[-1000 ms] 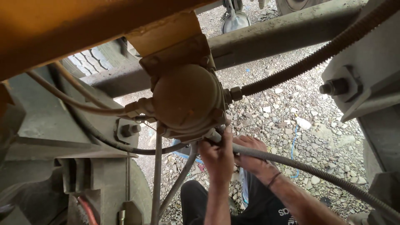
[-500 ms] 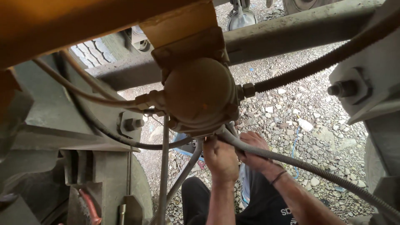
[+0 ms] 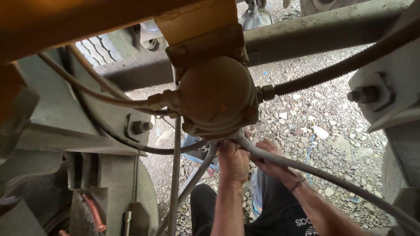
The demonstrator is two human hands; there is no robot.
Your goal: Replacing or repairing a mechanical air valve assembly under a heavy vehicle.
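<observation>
Round dusty metal canister [image 3: 216, 96] hung under yellow bracket [image 3: 197, 17]. Left hand [image 3: 232, 161] reached its underside, fingers hidden, grip unclear. Right hand [image 3: 273, 164] curled around grey ribbed hose [image 3: 323, 175] just below.

Bare forearms, a thin dark band at the right wrist [image 3: 297, 185], dark trousers [image 3: 280, 214] with white lettering.

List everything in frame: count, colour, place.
round valve body: 1, dusty tan, centre, under a bracket
corrugated hose: 1, grey, from valve bottom to lower right
upper corrugated hose: 1, dark, valve's right fitting to top right
thin lines: several, grey, left of and below valve
bolts: 2 seen, dark, right and left frame plates
tyre: 1, black, upper left
gravel ground: grey, beneath
left hand: at valve underside
right hand: on grey hose
</observation>
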